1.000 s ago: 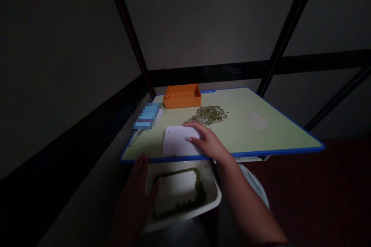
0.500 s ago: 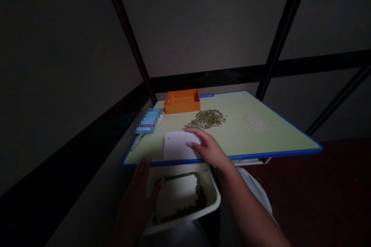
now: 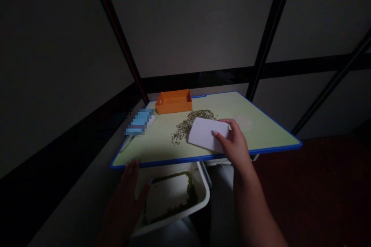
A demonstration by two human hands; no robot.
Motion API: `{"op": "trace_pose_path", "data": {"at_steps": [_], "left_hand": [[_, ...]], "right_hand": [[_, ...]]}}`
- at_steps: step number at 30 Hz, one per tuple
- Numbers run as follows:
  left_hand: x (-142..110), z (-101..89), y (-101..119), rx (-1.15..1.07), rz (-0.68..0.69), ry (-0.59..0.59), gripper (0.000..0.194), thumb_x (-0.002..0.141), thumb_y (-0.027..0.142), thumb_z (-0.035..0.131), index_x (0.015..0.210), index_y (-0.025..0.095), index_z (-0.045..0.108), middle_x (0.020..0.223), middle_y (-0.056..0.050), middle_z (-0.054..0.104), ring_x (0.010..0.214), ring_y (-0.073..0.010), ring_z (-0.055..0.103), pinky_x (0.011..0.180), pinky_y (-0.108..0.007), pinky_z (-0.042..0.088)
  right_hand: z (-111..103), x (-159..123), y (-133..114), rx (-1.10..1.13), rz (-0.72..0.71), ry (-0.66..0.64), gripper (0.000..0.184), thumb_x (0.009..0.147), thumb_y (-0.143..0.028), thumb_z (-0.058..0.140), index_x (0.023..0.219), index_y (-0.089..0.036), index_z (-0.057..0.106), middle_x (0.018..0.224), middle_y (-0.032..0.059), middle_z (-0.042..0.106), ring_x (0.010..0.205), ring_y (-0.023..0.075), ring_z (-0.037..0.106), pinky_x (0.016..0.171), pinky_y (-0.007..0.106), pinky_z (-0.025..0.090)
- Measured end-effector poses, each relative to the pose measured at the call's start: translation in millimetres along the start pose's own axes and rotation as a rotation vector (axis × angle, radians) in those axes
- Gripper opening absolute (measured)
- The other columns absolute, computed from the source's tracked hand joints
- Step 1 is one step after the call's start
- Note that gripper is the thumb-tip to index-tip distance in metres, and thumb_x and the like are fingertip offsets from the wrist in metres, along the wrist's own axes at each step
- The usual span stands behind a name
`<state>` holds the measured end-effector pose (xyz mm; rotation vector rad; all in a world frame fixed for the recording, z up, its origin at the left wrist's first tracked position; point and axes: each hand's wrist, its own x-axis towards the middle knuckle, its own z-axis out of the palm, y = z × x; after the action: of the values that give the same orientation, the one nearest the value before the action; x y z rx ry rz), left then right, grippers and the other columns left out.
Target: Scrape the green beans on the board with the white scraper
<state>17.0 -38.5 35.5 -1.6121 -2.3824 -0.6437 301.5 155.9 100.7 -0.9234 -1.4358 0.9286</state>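
Note:
My right hand [image 3: 236,144] grips a flat white plastic scraper [image 3: 205,133] by its right end, thumb on the near face. The scraper stands tilted on the board, just in front of a scattered heap of small green grains [image 3: 183,126] with paler bits, hiding part of it. In dim light, my left hand [image 3: 124,197] is at the left side of a white basin [image 3: 205,197] below the board's front edge. Its thumb is over the basin's inside, its fingers along the outer side. Green grains line the basin around a pale flat piece [image 3: 166,197].
The pale board [image 3: 156,150] has a blue rim. An orange tray [image 3: 174,108] stands at its back left. A blurred blue item [image 3: 140,121] with a cable lies at the left edge. Pale grains [image 3: 243,122] lie to the right. Walls rise behind and left.
My right hand has moved the scraper right and up from the board's front edge to the green heap. Some grains have spread toward the front left. The view has turned slightly right.

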Motion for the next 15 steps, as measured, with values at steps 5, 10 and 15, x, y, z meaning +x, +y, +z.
{"op": "trace_pose_path", "data": {"at_steps": [5,10,15], "left_hand": [[1.1,-1.5,0.6,0.008,0.005,-0.008,0.071,0.089,0.054,0.037,0.147,0.014,0.032,0.158,-0.013,0.033,0.146,-0.0245,0.028,0.117,-0.045,0.035],[-1.5,0.6,-2.0,0.021,0.030,0.014,0.070,0.088,0.053,0.040,0.147,0.017,0.033,0.157,-0.012,0.035,0.145,-0.0244,0.031,0.115,-0.044,0.038],[-3.4,5.6,-6.7,0.006,0.052,0.064,0.068,0.088,0.053,0.042,0.146,0.019,0.034,0.156,-0.011,0.037,0.144,-0.0237,0.033,0.114,-0.044,0.039]], "right_hand": [[35.6,-12.5,-5.3,0.017,-0.113,-0.139,0.037,0.081,-0.023,0.062,0.116,-0.026,0.054,0.115,0.0057,0.066,0.101,0.0238,0.063,0.089,0.036,0.049],[58.2,-23.2,-5.7,0.061,-0.122,-0.305,0.031,0.083,-0.021,0.060,0.113,-0.025,0.056,0.111,0.0040,0.068,0.102,0.0226,0.063,0.087,0.034,0.048],[55.5,-25.0,-4.2,0.106,-0.115,-0.368,0.032,0.082,-0.021,0.061,0.113,-0.025,0.057,0.112,0.0037,0.067,0.100,0.0214,0.063,0.087,0.034,0.047]]}}
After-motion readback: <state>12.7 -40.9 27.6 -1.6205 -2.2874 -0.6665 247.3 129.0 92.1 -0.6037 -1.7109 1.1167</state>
